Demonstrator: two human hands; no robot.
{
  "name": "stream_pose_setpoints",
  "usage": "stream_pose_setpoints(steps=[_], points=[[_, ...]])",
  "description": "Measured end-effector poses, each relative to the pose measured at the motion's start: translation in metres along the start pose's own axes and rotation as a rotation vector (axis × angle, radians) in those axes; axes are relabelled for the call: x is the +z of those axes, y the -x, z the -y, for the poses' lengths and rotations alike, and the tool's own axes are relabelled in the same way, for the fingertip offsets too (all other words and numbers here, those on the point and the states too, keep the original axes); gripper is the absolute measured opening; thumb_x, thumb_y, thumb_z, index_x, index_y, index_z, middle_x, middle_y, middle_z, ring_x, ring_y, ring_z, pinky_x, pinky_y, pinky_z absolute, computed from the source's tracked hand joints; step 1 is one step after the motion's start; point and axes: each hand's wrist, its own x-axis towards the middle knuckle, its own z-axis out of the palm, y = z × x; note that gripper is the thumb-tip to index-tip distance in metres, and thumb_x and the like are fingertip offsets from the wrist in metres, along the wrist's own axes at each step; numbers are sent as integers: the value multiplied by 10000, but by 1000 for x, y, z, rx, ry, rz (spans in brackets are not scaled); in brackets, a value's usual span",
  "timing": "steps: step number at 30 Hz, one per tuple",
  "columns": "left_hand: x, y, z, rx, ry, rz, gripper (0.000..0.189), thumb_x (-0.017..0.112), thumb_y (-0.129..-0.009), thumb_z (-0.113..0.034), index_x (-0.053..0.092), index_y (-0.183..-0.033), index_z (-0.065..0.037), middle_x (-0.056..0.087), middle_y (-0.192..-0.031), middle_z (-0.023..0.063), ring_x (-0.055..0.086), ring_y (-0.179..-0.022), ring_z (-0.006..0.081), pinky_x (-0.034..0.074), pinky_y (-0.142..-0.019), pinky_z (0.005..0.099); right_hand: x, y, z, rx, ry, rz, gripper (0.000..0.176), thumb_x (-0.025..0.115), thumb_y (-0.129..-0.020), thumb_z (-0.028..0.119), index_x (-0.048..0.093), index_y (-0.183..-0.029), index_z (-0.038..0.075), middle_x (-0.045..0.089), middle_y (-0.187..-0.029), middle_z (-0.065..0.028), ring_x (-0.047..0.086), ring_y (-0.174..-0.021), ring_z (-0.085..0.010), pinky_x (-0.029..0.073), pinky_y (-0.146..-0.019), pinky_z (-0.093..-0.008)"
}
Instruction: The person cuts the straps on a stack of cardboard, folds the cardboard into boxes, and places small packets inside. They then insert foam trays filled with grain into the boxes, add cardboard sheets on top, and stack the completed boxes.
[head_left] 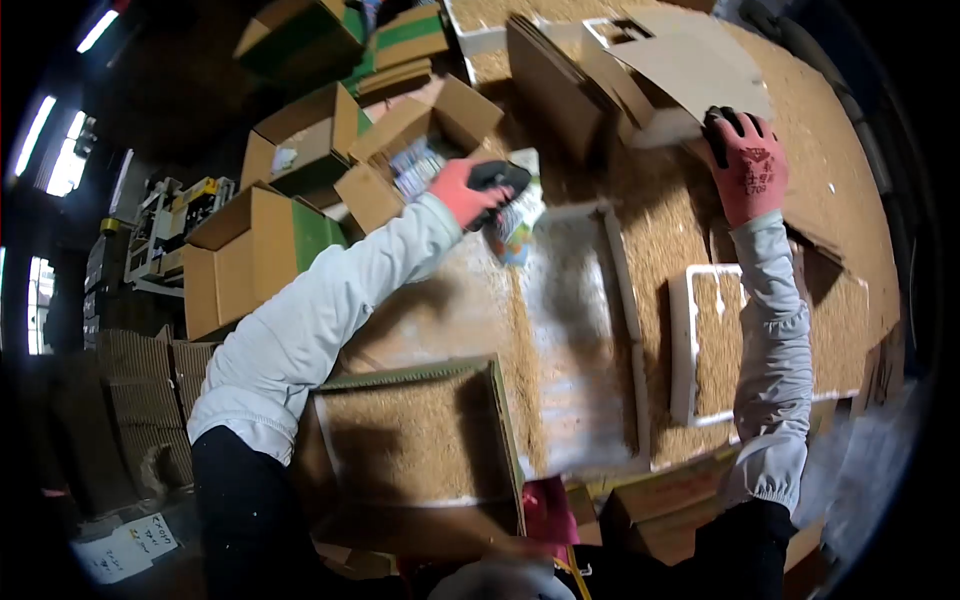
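Observation:
My left hand (478, 192), in a pink glove with dark fingers, is closed around a printed plastic packet (516, 235). The packet hangs over a shallow white tray (575, 300) with only a little sawdust-like material in it. To the right, my right hand (750, 168), in a matching glove, has its fingers curled over the near edge of a flat cardboard sheet (690, 72). Just left of my left hand stands an open cardboard box (372, 196) with similar printed packets (415, 165) inside.
Close to my body is an open box (510, 450) framing sawdust-like material (415, 435). More open boxes (275, 240) stand at the left. Upright cardboard (555, 90) stands at the back, and a white-rimmed filled tray (683, 345) lies at the right.

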Motion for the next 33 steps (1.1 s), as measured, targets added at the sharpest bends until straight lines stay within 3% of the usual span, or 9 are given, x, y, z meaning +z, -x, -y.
stream_pose_setpoints(steps=[2,4,12,16,22,26,28,30,33], points=[[40,12,12,-7,-709,176,443,631,-652,-377,553,-980,-90,603,-836,94,570,-762,233,427,-717,337,-17,31,8,-11,-180,86,262,600,-639,162,555,-897,134,542,-928,-23,496,-871,-215,418,-700,-329],[63,17,4,-102,-967,276,560,679,-602,-321,488,-1076,-91,567,-939,133,535,-867,274,401,-788,319,-21,54,10,-34,-223,89,276,606,-644,161,561,-916,144,540,-956,-22,501,-874,-220,423,-712,-317],[45,7,26,127,-480,402,614,690,-577,-66,446,-1138,-118,566,-971,64,514,-852,129,404,-774,260,-87,76,16,45,-268,-111,289,588,-678,146,560,-966,136,535,-1001,-38,504,-900,-221,423,-750,-309],[30,42,-25,81,-507,336,568,517,-660,71,424,-1168,-166,583,-899,50,508,-781,84,427,-690,237,-92,83,26,59,-297,-72,274,584,-684,137,562,-957,121,537,-1000,-53,502,-910,-231,408,-761,-327],[26,66,-39,170,-932,314,564,492,-691,-12,387,-1192,-249,571,-853,150,565,-759,229,424,-711,290,-101,95,57,37,-327,-21,233,574,-678,155,575,-907,117,534,-980,-78,484,-932,-261,382,-763,-359],[10,86,-66,256,-944,150,440,534,-699,-53,481,-1108,-206,575,-939,113,560,-832,244,432,-752,296,-113,102,65,79,-388,-90,229,586,-672,145,578,-897,109,532,-994,-72,478,-936,-260,383,-761,-364],[-4,107,-89,337,-668,-37,406,578,-658,-15,537,-1036,-157,593,-905,83,576,-806,200,440,-751,261,-121,102,66,101,-446,-121,200,581,-681,134,581,-877,94,546,-965,-80,497,-898,-255,399,-746,-347],[-28,98,-65,315,-226,-6,476,547,-624,113,524,-1058,-83,578,-923,25,529,-790,85,447,-744,210,-118,105,67,118,-541,-122,188,576,-687,124,584,-870,84,555,-931,-90,504,-878,-259,403,-749,-339],[-32,120,-68,79,-319,-56,445,568,-581,138,567,-980,-61,585,-822,31,514,-725,79,437,-732,198,-124,104,78,106,-565,-89,201,571,-686,106,585,-882,69,558,-918,-94,503,-871,-264,401,-759,-333]])
